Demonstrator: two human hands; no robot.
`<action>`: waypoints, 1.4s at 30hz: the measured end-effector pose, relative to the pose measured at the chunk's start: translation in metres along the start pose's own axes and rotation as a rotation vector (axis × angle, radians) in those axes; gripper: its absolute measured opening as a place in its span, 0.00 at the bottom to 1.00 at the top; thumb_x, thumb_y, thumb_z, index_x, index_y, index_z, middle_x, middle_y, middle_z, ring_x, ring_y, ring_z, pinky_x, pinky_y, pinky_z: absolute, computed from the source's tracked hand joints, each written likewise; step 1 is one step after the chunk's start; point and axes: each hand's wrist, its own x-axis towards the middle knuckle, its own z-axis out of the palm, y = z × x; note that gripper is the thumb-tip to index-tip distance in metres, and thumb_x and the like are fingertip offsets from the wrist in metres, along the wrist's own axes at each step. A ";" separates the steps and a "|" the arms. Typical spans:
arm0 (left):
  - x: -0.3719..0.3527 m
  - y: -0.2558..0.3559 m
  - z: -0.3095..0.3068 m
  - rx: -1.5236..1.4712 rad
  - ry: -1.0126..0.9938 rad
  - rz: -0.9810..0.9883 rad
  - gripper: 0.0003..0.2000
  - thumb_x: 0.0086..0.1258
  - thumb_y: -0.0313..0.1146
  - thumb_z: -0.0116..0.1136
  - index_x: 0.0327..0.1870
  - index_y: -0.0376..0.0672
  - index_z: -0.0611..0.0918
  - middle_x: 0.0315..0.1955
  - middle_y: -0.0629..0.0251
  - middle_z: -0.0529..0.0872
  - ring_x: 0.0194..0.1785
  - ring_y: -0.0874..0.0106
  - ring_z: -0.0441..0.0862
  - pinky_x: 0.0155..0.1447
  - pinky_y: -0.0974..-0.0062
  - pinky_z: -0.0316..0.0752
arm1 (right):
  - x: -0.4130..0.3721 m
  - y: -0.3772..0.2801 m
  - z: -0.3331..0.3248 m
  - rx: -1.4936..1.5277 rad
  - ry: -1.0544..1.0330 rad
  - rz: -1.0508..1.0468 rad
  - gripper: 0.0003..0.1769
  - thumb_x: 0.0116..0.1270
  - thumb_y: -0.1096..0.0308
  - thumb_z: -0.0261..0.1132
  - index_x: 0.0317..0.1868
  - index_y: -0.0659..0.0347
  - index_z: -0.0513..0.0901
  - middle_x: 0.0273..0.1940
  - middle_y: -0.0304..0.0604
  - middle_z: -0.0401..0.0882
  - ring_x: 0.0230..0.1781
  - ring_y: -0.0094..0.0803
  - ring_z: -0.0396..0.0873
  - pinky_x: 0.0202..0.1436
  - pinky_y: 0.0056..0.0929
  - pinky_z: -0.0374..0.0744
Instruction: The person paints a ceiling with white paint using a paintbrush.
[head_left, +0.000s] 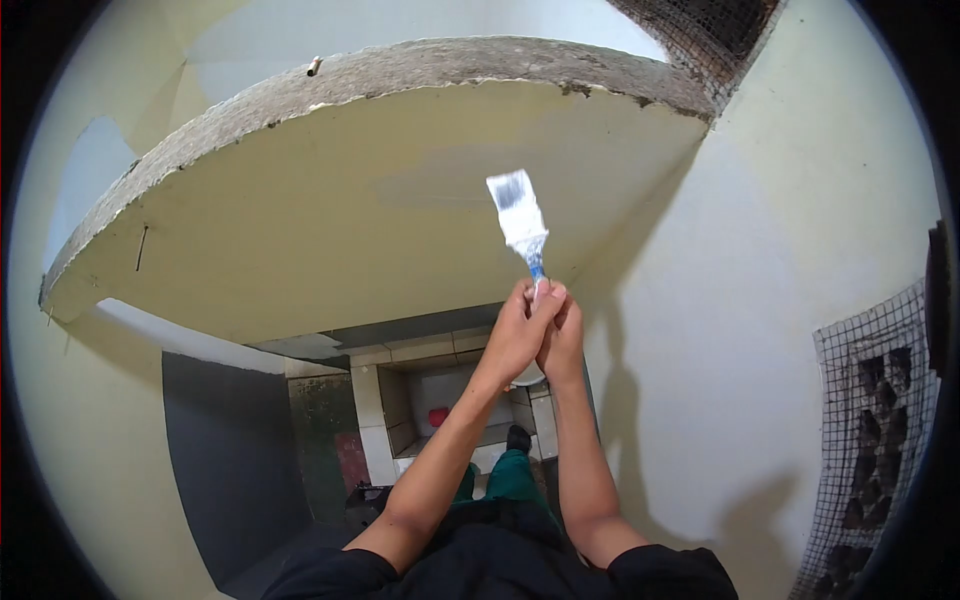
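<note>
A paintbrush (pixel 520 215) with white-coated bristles and a blue-and-white handle points up toward the yellowish wall (pixel 330 210). My left hand (pixel 520 325) is closed around the lower end of the handle. Close against it, my right hand (pixel 562 335) is also closed at the handle's base; its fingers are partly hidden. Around and left of the bristles, the wall has a paler patch. Behind my right hand, part of a white round container (pixel 530 376) shows, mostly covered by my wrists.
A rough concrete ledge (pixel 420 68) curves above the wall. Wire mesh (pixel 870 430) covers an opening at the right. Below are a tiled basin (pixel 368 395) with a red object (pixel 438 416), a dark grey wall section (pixel 230 440) and my foot (pixel 518 438). A nail (pixel 141 248) sticks out at left.
</note>
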 end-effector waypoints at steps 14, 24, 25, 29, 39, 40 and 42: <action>0.057 0.008 0.012 0.001 0.106 0.125 0.20 0.76 0.48 0.57 0.48 0.36 0.76 0.38 0.69 0.77 0.43 0.80 0.72 0.49 0.79 0.70 | 0.060 0.000 0.004 -0.083 0.029 -0.058 0.18 0.78 0.55 0.60 0.39 0.64 0.77 0.33 0.36 0.76 0.35 0.25 0.74 0.42 0.29 0.75; 0.029 0.052 0.038 0.029 0.079 0.232 0.19 0.78 0.47 0.55 0.49 0.37 0.76 0.37 0.72 0.76 0.42 0.82 0.71 0.49 0.81 0.70 | 0.052 -0.052 0.003 0.141 -0.027 -0.115 0.18 0.76 0.56 0.61 0.39 0.65 0.77 0.32 0.34 0.75 0.35 0.20 0.71 0.38 0.26 0.74; 0.033 0.057 0.039 0.027 0.087 0.256 0.18 0.78 0.47 0.55 0.49 0.37 0.76 0.36 0.72 0.76 0.42 0.82 0.71 0.48 0.81 0.70 | 0.059 -0.057 0.005 0.122 -0.033 -0.141 0.18 0.76 0.56 0.61 0.39 0.65 0.77 0.31 0.35 0.75 0.35 0.20 0.71 0.38 0.26 0.74; 0.050 0.061 0.037 0.081 0.140 0.283 0.19 0.77 0.47 0.56 0.45 0.35 0.77 0.31 0.70 0.74 0.37 0.79 0.69 0.44 0.77 0.70 | 0.075 -0.050 0.004 -0.087 -0.005 -0.186 0.20 0.77 0.54 0.60 0.38 0.67 0.76 0.29 0.38 0.75 0.33 0.23 0.71 0.36 0.29 0.74; 0.035 0.023 0.038 0.044 0.124 0.224 0.18 0.78 0.47 0.54 0.41 0.37 0.75 0.31 0.71 0.74 0.38 0.81 0.69 0.44 0.78 0.69 | 0.044 -0.032 -0.009 -0.062 0.008 -0.116 0.19 0.78 0.56 0.58 0.36 0.66 0.77 0.27 0.39 0.75 0.32 0.21 0.70 0.33 0.28 0.72; 0.033 0.031 0.039 0.052 0.097 0.237 0.17 0.79 0.47 0.53 0.43 0.39 0.76 0.33 0.72 0.74 0.39 0.82 0.69 0.45 0.80 0.69 | 0.044 -0.048 -0.006 -0.037 0.002 -0.145 0.19 0.78 0.56 0.58 0.36 0.66 0.76 0.27 0.39 0.75 0.32 0.21 0.70 0.33 0.28 0.72; 0.031 0.049 0.042 0.064 0.070 0.256 0.15 0.79 0.45 0.53 0.46 0.40 0.76 0.35 0.74 0.74 0.40 0.83 0.69 0.47 0.82 0.69 | 0.050 -0.062 -0.003 -0.015 -0.008 -0.175 0.19 0.78 0.56 0.58 0.35 0.66 0.76 0.27 0.39 0.74 0.31 0.21 0.70 0.33 0.28 0.72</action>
